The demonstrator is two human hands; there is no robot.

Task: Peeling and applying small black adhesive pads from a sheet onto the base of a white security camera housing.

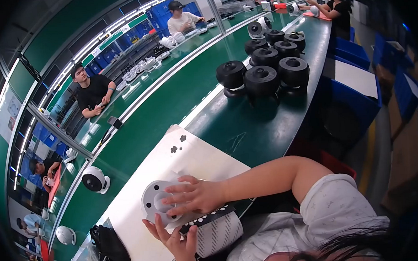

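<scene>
A white round camera base [150, 195] with black dots on it lies on the white sheet [144, 239] before me. My right hand [194, 196] rests over the base, fingers stretched and apart, hiding part of it. At the near rim of the base is my left hand [175, 240], palm up with spread fingers, its thumb by a black strip [207, 218] carrying round white spots. Below that strip, against my body, sits a white roll with grey markings [220, 234]. Small black flower-shaped pieces [174, 149] lie on the sheet's far part.
Several black round camera bodies [262, 82] stand on the green bench to the right. A white camera [95, 180] is across the conveyor belt [156, 122] at left. A black bag [108, 251] lies at lower left, blue bins [350, 93] at right. Other people work farther off.
</scene>
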